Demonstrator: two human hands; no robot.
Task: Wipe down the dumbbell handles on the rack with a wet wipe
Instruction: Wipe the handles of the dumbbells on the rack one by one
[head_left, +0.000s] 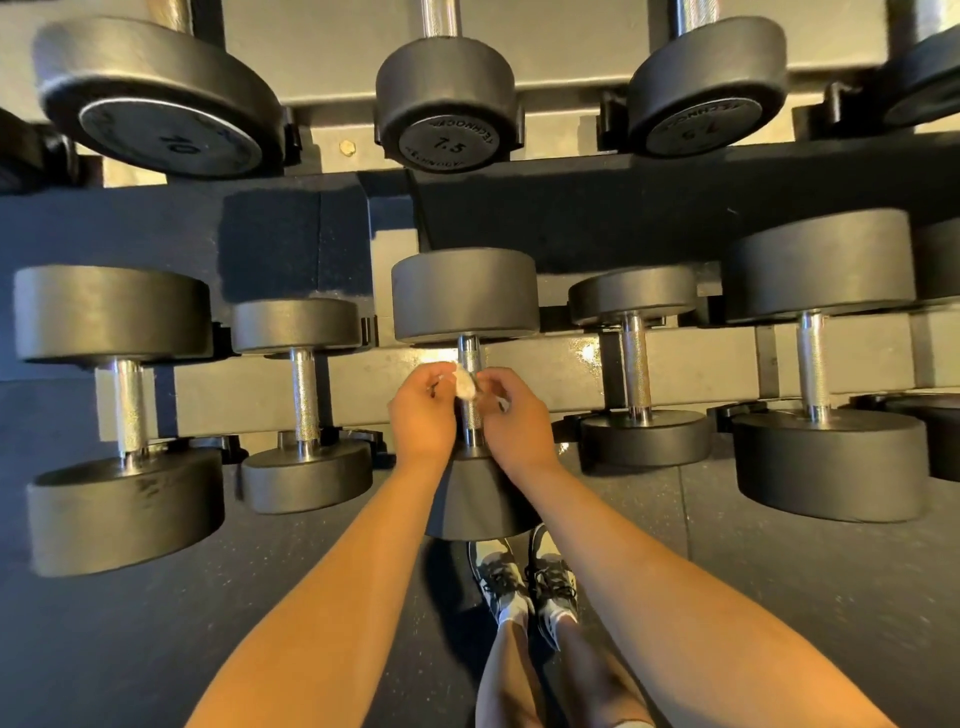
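Observation:
A small crumpled wet wipe (466, 385) sits against the chrome knurled handle (470, 358) of the middle dumbbell on the lower rack row. My left hand (422, 415) pinches the wipe from the left side of the handle. From the right, my right hand (514, 415) pinches the same wipe with its fingertips. Both hands flank the handle, and the lower part of the handle (472, 426) shows between them. The dumbbell's near head (480, 499) lies partly hidden under my wrists.
More dumbbells rest on the lower row: two at the left (304, 395), two at the right (636, 374). An upper row holds a 10 (171, 140) and a 7.5 (449, 145). The rack's beam (571, 358) runs behind the handles. My shoes (524, 577) stand on dark rubber floor.

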